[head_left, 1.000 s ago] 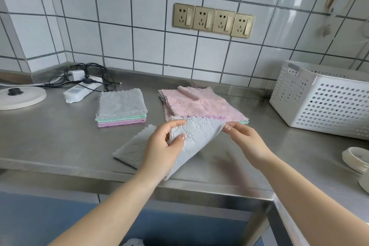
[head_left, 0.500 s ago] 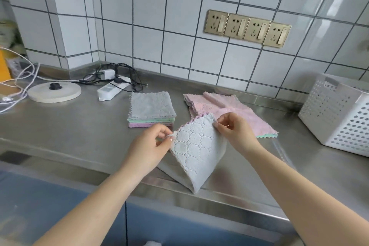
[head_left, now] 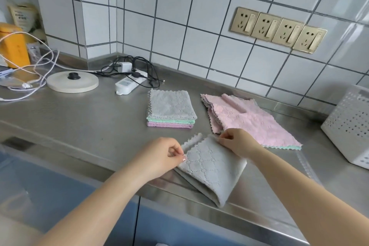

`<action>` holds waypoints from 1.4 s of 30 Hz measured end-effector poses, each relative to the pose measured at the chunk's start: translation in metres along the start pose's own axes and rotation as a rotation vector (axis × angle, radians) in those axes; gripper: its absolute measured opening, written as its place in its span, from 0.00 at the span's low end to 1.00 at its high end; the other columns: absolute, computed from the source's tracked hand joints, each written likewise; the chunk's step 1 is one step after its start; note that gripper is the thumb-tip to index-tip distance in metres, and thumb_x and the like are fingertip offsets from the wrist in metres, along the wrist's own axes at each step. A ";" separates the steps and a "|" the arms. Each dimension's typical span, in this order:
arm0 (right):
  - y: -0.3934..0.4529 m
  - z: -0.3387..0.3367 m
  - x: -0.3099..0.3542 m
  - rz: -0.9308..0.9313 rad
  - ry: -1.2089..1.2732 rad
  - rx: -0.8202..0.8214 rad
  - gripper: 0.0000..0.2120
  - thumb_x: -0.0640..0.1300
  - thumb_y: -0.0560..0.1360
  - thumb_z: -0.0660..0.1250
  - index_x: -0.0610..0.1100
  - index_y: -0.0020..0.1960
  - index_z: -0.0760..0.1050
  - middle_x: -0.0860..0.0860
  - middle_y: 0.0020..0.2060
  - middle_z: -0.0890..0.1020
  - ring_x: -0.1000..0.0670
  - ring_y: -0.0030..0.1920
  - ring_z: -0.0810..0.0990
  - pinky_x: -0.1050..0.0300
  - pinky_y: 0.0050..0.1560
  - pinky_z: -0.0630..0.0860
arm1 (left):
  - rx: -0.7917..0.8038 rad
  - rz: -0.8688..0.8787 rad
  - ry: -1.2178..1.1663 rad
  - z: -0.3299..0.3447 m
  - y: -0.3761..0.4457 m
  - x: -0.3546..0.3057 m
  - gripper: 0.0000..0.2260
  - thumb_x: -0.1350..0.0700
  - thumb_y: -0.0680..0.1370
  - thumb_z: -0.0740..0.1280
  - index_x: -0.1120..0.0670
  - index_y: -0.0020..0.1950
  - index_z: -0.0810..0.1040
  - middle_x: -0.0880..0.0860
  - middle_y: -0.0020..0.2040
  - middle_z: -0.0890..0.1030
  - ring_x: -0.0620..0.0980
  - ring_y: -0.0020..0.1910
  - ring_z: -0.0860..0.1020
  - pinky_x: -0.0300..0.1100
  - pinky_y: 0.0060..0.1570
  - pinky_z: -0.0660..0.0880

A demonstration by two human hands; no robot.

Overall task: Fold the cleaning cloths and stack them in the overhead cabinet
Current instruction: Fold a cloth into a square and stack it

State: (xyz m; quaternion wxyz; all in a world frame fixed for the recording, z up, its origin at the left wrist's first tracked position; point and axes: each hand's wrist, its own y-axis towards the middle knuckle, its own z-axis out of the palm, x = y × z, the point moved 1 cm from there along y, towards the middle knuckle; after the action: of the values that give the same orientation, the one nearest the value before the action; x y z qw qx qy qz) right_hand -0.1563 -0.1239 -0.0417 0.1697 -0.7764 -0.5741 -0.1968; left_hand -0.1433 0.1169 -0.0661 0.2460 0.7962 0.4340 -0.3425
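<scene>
Grey cloth folded, left hand, right hand pinching corners

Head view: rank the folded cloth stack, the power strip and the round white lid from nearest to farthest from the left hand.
1. Folded cloth stack, just behind the left hand.
2. Power strip, farther back, near the wall.
3. Round white lid, far left.
</scene>
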 end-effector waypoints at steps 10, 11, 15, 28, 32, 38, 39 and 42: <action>0.004 0.006 -0.001 -0.027 0.067 -0.077 0.06 0.49 0.76 0.64 0.47 0.45 0.74 0.53 0.38 0.77 0.53 0.40 0.73 0.63 0.37 0.68 | -0.052 0.168 0.134 -0.004 -0.006 0.006 0.07 0.60 0.74 0.67 0.48 0.45 0.78 0.44 0.46 0.76 0.40 0.37 0.74 0.32 0.40 0.70; 0.005 0.006 0.001 -0.026 0.073 -0.096 0.05 0.49 0.77 0.64 0.47 0.46 0.74 0.54 0.38 0.76 0.53 0.40 0.73 0.63 0.38 0.68 | -0.109 0.164 0.135 -0.006 -0.005 0.005 0.07 0.61 0.75 0.66 0.49 0.45 0.78 0.44 0.47 0.76 0.41 0.37 0.75 0.35 0.41 0.71; 0.010 0.009 0.010 -0.007 -0.058 -0.056 0.07 0.50 0.78 0.61 0.47 0.48 0.72 0.53 0.40 0.76 0.50 0.43 0.73 0.58 0.40 0.68 | -0.208 0.163 0.216 -0.011 -0.002 0.007 0.07 0.60 0.75 0.65 0.51 0.48 0.80 0.45 0.49 0.77 0.45 0.44 0.78 0.40 0.44 0.73; 0.010 0.023 0.014 -0.196 -0.145 -0.230 0.05 0.47 0.75 0.66 0.46 0.47 0.78 0.52 0.43 0.79 0.51 0.43 0.76 0.57 0.44 0.74 | -0.204 0.503 0.402 -0.001 -0.004 0.019 0.08 0.61 0.65 0.72 0.48 0.39 0.83 0.44 0.40 0.81 0.47 0.36 0.80 0.39 0.37 0.78; 0.008 0.030 0.008 -0.239 -0.156 -0.227 0.04 0.46 0.76 0.64 0.46 0.48 0.74 0.54 0.40 0.78 0.50 0.43 0.77 0.57 0.41 0.70 | -0.205 0.433 0.396 0.001 -0.008 0.025 0.07 0.59 0.69 0.68 0.48 0.41 0.82 0.44 0.43 0.81 0.50 0.33 0.79 0.40 0.35 0.76; 0.014 0.031 0.008 -0.255 -0.231 -0.252 0.06 0.48 0.79 0.58 0.46 0.51 0.69 0.46 0.42 0.82 0.42 0.43 0.79 0.52 0.41 0.74 | -0.199 0.417 0.401 0.001 -0.009 0.026 0.07 0.59 0.69 0.67 0.48 0.41 0.81 0.44 0.43 0.81 0.50 0.32 0.79 0.39 0.32 0.75; 0.016 0.031 0.009 -0.256 -0.255 -0.248 0.06 0.49 0.79 0.57 0.46 0.51 0.68 0.45 0.42 0.82 0.41 0.43 0.79 0.50 0.41 0.75 | -0.200 0.416 0.402 0.001 -0.009 0.026 0.06 0.59 0.69 0.67 0.48 0.41 0.81 0.44 0.43 0.80 0.50 0.32 0.79 0.39 0.31 0.75; 0.020 0.032 0.013 -0.252 -0.341 -0.220 0.10 0.51 0.80 0.55 0.45 0.53 0.68 0.44 0.43 0.82 0.41 0.44 0.79 0.49 0.43 0.76 | -0.199 0.389 0.413 -0.001 -0.010 0.027 0.06 0.58 0.68 0.66 0.48 0.39 0.80 0.44 0.41 0.80 0.50 0.30 0.78 0.37 0.30 0.72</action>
State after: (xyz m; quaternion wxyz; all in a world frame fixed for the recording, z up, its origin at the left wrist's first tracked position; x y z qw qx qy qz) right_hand -0.1305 -0.1025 -0.0637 -0.0414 -0.7345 -0.6619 -0.1437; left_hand -0.1414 0.1368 -0.0872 0.2904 0.8891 0.3457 -0.0757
